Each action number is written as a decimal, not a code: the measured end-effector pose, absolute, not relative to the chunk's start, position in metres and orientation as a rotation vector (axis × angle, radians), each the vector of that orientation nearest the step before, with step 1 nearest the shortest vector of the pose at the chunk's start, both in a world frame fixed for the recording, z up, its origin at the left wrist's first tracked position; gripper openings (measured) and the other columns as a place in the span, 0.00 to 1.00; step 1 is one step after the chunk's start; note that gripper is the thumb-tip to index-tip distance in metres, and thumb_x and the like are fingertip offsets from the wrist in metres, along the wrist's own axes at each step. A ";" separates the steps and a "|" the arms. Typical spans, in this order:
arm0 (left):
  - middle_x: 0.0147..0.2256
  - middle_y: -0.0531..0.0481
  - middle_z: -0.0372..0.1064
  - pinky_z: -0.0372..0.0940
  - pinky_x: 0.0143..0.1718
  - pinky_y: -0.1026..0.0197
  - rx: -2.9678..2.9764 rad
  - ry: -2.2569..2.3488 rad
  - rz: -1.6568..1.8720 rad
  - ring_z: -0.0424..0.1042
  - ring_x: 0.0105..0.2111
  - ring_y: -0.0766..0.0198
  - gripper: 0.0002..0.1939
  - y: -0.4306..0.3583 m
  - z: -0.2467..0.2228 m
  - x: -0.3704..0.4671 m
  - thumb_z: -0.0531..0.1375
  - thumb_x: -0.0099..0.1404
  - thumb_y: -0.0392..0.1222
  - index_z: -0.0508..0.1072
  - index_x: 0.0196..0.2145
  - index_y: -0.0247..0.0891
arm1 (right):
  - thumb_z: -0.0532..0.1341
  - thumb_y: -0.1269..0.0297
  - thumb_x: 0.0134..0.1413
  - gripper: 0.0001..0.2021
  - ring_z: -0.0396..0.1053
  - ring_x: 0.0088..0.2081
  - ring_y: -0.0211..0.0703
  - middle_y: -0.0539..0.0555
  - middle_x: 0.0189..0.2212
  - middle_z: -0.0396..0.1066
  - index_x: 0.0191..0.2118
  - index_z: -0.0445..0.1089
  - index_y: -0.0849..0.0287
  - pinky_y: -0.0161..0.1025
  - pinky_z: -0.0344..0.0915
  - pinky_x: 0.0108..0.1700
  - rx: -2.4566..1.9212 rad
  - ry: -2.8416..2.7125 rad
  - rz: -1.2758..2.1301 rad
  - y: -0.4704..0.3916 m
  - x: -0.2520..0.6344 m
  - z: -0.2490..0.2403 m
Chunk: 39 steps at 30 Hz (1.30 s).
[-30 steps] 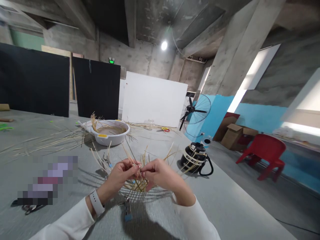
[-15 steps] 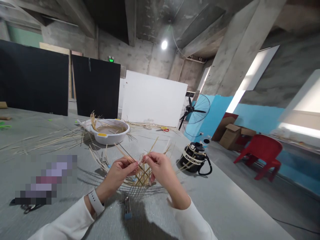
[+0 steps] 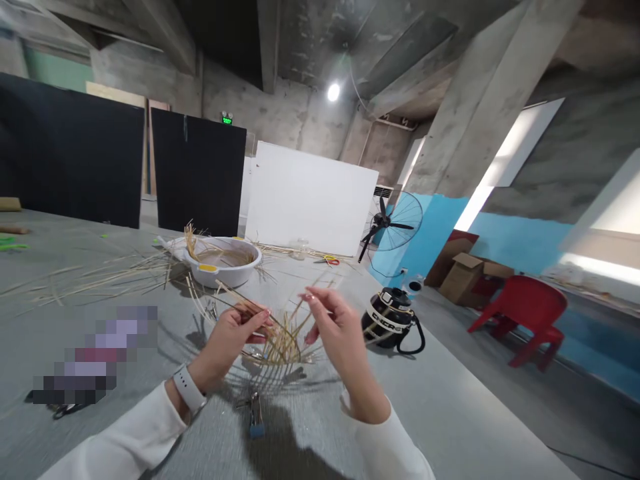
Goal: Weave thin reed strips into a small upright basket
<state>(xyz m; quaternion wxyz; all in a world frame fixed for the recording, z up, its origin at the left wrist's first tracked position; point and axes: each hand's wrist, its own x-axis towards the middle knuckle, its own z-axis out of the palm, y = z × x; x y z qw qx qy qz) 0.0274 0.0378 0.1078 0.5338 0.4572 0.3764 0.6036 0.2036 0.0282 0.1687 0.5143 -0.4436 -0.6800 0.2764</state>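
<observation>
A partly woven piece of thin bamboo strips [image 3: 283,347] stands on the grey table between my hands, its strip ends sticking up and outward. My left hand [image 3: 225,343] is closed around several strips at its left side, thumb pressed over the fingers. To the right and a little higher, my right hand [image 3: 340,327] pinches what looks like one strip between thumb and forefinger; the other fingers are loosely curled. A metal clip with a blue-grey end [image 3: 256,423] lies in front of the weaving.
Behind my left hand sits a white basin [image 3: 230,275] with strips in it, and loose strips [image 3: 100,283] spread left. A black jug [image 3: 387,323] stands right of my right hand. Red-and-yellow scissors [image 3: 330,261] lie farther back. A blurred-out object [image 3: 100,353] is at the left.
My hands, close together before, are now apart: the right has moved right and up, pulling away from the left. The strips bend and spread differently between them.
</observation>
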 end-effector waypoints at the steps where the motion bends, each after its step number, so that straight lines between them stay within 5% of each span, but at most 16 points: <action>1: 0.26 0.52 0.74 0.68 0.24 0.66 1.057 0.901 1.467 0.73 0.26 0.65 0.15 0.040 0.108 0.024 0.67 0.50 0.48 0.72 0.30 0.35 | 0.55 0.55 0.55 0.15 0.65 0.14 0.30 0.56 0.39 0.73 0.41 0.67 0.61 0.30 0.62 0.17 -1.040 -1.608 0.626 0.028 0.207 0.171; 7: 0.26 0.54 0.73 0.67 0.25 0.69 0.890 0.858 1.576 0.72 0.25 0.69 0.16 0.052 0.108 0.010 0.68 0.49 0.47 0.72 0.31 0.35 | 0.56 0.55 0.54 0.13 0.66 0.15 0.33 0.52 0.27 0.72 0.30 0.68 0.62 0.31 0.61 0.18 -1.215 -1.794 0.714 0.036 0.214 0.167; 11: 0.26 0.55 0.73 0.67 0.27 0.68 0.853 0.856 1.623 0.73 0.27 0.68 0.17 0.050 0.110 0.015 0.68 0.48 0.49 0.72 0.31 0.36 | 0.56 0.55 0.54 0.13 0.68 0.18 0.36 0.49 0.21 0.69 0.36 0.67 0.60 0.32 0.60 0.23 -1.324 -1.974 0.607 0.039 0.203 0.155; 16: 0.25 0.55 0.72 0.67 0.27 0.68 0.811 0.839 1.687 0.72 0.26 0.69 0.17 0.046 0.111 0.020 0.69 0.47 0.47 0.71 0.31 0.36 | 0.63 0.48 0.45 0.24 0.70 0.35 0.45 0.59 0.41 0.70 0.44 0.66 0.60 0.37 0.61 0.33 -1.340 -2.074 0.311 0.030 0.186 0.149; 18: 0.26 0.54 0.72 0.67 0.27 0.69 0.816 0.828 1.693 0.72 0.26 0.69 0.17 0.045 0.110 0.022 0.68 0.48 0.47 0.71 0.31 0.35 | 0.64 0.46 0.43 0.27 0.69 0.39 0.49 0.60 0.42 0.70 0.44 0.65 0.61 0.38 0.60 0.36 -1.356 -2.086 0.245 0.026 0.180 0.147; 24: 0.27 0.53 0.72 0.68 0.24 0.67 0.845 0.856 1.665 0.71 0.26 0.68 0.17 0.045 0.107 0.025 0.67 0.49 0.48 0.70 0.31 0.35 | 0.58 0.56 0.54 0.11 0.65 0.26 0.40 0.52 0.26 0.69 0.31 0.63 0.60 0.33 0.52 0.27 -1.405 -2.123 0.214 0.028 0.171 0.139; 32: 0.26 0.52 0.71 0.68 0.23 0.67 0.865 0.840 1.667 0.70 0.25 0.68 0.16 0.046 0.106 0.024 0.67 0.50 0.48 0.70 0.31 0.34 | 0.56 0.60 0.56 0.11 0.59 0.21 0.35 0.48 0.20 0.64 0.26 0.59 0.59 0.32 0.47 0.24 -1.325 -2.190 0.265 0.031 0.173 0.135; 39: 0.25 0.54 0.70 0.67 0.23 0.69 0.843 0.855 1.677 0.70 0.25 0.69 0.17 0.048 0.106 0.023 0.68 0.48 0.47 0.70 0.30 0.35 | 0.54 0.60 0.56 0.12 0.65 0.19 0.34 0.45 0.17 0.59 0.24 0.57 0.59 0.30 0.50 0.20 -1.195 -2.130 0.638 0.038 0.179 0.134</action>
